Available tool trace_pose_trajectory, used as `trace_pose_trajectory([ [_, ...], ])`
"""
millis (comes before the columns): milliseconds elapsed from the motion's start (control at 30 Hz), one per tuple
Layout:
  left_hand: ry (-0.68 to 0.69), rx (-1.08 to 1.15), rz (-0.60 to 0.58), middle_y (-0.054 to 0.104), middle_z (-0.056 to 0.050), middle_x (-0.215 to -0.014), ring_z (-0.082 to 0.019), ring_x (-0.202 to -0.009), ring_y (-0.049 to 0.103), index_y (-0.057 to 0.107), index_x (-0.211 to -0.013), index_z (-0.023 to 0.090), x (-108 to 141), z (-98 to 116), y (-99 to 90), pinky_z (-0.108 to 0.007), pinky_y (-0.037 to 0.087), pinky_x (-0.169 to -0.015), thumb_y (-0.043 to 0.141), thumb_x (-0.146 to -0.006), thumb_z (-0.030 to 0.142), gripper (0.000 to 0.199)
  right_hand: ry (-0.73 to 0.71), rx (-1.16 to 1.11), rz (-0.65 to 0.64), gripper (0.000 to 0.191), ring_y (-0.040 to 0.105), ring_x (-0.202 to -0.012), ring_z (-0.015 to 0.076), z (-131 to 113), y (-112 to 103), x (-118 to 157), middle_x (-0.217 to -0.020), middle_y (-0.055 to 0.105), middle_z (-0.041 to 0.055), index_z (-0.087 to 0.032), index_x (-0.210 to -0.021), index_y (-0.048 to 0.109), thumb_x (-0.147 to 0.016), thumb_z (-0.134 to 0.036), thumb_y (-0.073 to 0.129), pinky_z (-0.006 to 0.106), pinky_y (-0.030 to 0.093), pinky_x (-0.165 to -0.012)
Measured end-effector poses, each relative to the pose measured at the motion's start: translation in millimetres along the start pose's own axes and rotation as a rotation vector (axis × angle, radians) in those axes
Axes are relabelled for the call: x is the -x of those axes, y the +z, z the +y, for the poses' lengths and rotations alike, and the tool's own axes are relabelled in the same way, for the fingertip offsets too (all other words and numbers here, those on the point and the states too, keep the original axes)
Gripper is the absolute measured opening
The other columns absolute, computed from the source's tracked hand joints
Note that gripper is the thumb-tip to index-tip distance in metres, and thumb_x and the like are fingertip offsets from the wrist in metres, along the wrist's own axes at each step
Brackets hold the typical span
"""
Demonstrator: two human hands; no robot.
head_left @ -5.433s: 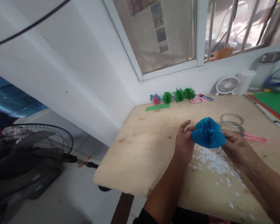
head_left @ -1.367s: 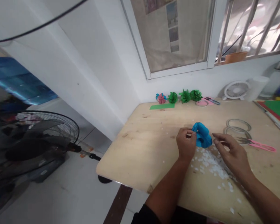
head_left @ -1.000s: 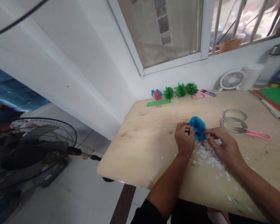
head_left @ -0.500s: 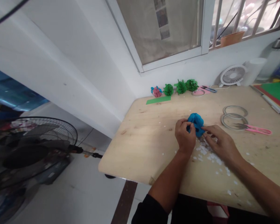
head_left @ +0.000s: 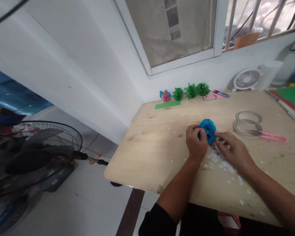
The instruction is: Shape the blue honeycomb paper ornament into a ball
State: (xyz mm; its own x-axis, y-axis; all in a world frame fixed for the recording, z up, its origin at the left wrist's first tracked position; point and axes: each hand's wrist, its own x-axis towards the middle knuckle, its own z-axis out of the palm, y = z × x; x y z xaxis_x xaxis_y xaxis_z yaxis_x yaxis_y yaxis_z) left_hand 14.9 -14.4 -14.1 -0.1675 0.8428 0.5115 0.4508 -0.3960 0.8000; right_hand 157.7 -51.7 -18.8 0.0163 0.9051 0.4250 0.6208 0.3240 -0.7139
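Observation:
Between my two hands is a blue paper flower point(head_left: 209, 127), its petals folded and rounded, held just above the wooden table. My left hand point(head_left: 196, 141) pinches its left side with thumb and forefinger, the other fingers curled. On the flower's lower right edge, my right hand point(head_left: 232, 149) closes its fingertips. Small white paper scraps point(head_left: 222, 163) lie scattered under and beside my right hand. To the right, pink-handled snips point(head_left: 272, 136) rest with their blades over two metal rings point(head_left: 248, 127).
Along the wall sit several green paper pompoms point(head_left: 191, 91) and a pink and blue one point(head_left: 165, 95). A green paper strip point(head_left: 167, 105) lies before them. Blue-handled snips point(head_left: 221, 94) and a small white fan point(head_left: 247, 79) stand farther right. A floor fan point(head_left: 36, 157) is left of the table.
The view has shifted slightly. Both hands keep their grip on the blue paper flower, which has turned a little, its upper petals looking more spread.

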Motion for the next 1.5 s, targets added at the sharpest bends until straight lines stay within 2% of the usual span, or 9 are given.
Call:
trace_pose_trajectory([
  [300, 0.002, 0.078, -0.035, 0.065, -0.009, -0.102, -0.021, -0.102, 0.064, 0.065, -0.084, 0.019, 1, 1, -1.4, -0.036, 0.053, -0.092, 0.056, -0.085, 0.012, 0.012, 0.016, 0.005, 0.019, 0.028, 0.067, -0.074, 0.0212, 2, 1, 1, -0.093, 0.071, 0.0086, -0.022, -0.103, 0.071, -0.089, -0.039, 0.054, 0.034, 0.054, -0.060],
  [567, -0.067, 0.112, -0.050, 0.068, -0.008, -0.107, -0.020, -0.094, 0.065, 0.060, -0.113, 0.021, 3, -2, -0.2, -0.035, 0.054, -0.088, 0.052, -0.077, 0.002, 0.042, 0.004, 0.019, 0.035, 0.029, 0.067, -0.074, 0.0212, 2, -1, 0, -0.096, 0.071, 0.0088, -0.022, -0.106, 0.070, -0.088, -0.039, 0.055, 0.036, 0.055, -0.063],
  [800, -0.072, 0.106, -0.073, 0.068, -0.008, -0.106, -0.019, -0.093, 0.066, 0.062, -0.110, 0.021, 3, -3, -0.9, -0.034, 0.054, -0.087, 0.051, -0.076, 0.001, 0.041, 0.035, 0.010, 0.037, 0.028, 0.067, -0.071, 0.0207, 1, -5, -2, -0.094, 0.072, 0.0087, -0.022, -0.102, 0.072, -0.087, -0.037, 0.055, 0.033, 0.053, -0.055],
  [933, -0.052, 0.095, -0.077, 0.068, -0.008, -0.104, -0.020, -0.096, 0.065, 0.063, -0.104, 0.021, 1, -2, -1.9, -0.035, 0.054, -0.087, 0.052, -0.075, 0.001, 0.037, 0.084, -0.017, 0.044, 0.027, 0.067, -0.071, 0.0206, 1, -9, -3, -0.092, 0.075, 0.0084, -0.021, -0.096, 0.074, -0.086, -0.038, 0.055, 0.034, 0.054, -0.060],
  [1100, -0.053, 0.097, -0.071, 0.066, -0.006, -0.100, -0.019, -0.094, 0.065, 0.064, -0.098, 0.022, 1, -1, -2.2, -0.032, 0.055, -0.085, 0.052, -0.073, 0.000, 0.036, 0.266, -0.056, 0.171, 0.023, 0.065, -0.065, 0.0195, 6, -16, -10, -0.090, 0.078, 0.0073, -0.022, -0.089, 0.076, -0.082, -0.036, 0.059, 0.035, 0.054, -0.064],
  [1167, -0.047, 0.094, -0.072, 0.066, -0.006, -0.101, -0.018, -0.093, 0.065, 0.064, -0.098, 0.022, 0, -2, -2.4, -0.032, 0.055, -0.085, 0.052, -0.073, 0.000, 0.036, 0.376, -0.101, 0.280, 0.019, 0.066, -0.069, 0.0203, 6, -22, -14, -0.088, 0.078, 0.0084, -0.021, -0.085, 0.077, -0.077, -0.034, 0.065, 0.035, 0.054, -0.067],
  [1267, -0.030, 0.097, -0.078, 0.066, -0.006, -0.100, -0.019, -0.092, 0.065, 0.064, -0.098, 0.022, 0, -3, -2.5, -0.033, 0.055, -0.084, 0.053, -0.074, 0.001, 0.034, 0.414, -0.112, 0.364, 0.025, 0.067, -0.075, 0.0208, 3, -40, -21, -0.094, 0.078, 0.0118, -0.017, -0.092, 0.077, -0.079, -0.035, 0.065, 0.033, 0.053, -0.069],
  [1367, -0.043, 0.101, -0.074, 0.066, -0.006, -0.100, -0.018, -0.089, 0.064, 0.064, -0.097, 0.021, 0, -3, -2.1, -0.033, 0.054, -0.085, 0.052, -0.074, 0.002, 0.032, 0.495, -0.101, 0.446, 0.031, 0.059, -0.061, 0.0167, -2, -69, -26, -0.083, 0.076, 0.0125, -0.013, -0.098, 0.078, -0.078, -0.035, 0.066, 0.032, 0.047, -0.058],
  [1500, -0.042, 0.109, -0.074, 0.065, -0.006, -0.098, -0.018, -0.088, 0.064, 0.065, -0.097, 0.021, 0, -3, -1.6, -0.033, 0.054, -0.085, 0.052, -0.074, 0.003, 0.032, 0.479, 0.032, 0.360, 0.025, 0.064, -0.070, 0.0185, 10, -111, -27, -0.090, 0.077, 0.0123, -0.016, -0.094, 0.078, -0.076, -0.030, 0.067, 0.034, 0.049, -0.068],
])
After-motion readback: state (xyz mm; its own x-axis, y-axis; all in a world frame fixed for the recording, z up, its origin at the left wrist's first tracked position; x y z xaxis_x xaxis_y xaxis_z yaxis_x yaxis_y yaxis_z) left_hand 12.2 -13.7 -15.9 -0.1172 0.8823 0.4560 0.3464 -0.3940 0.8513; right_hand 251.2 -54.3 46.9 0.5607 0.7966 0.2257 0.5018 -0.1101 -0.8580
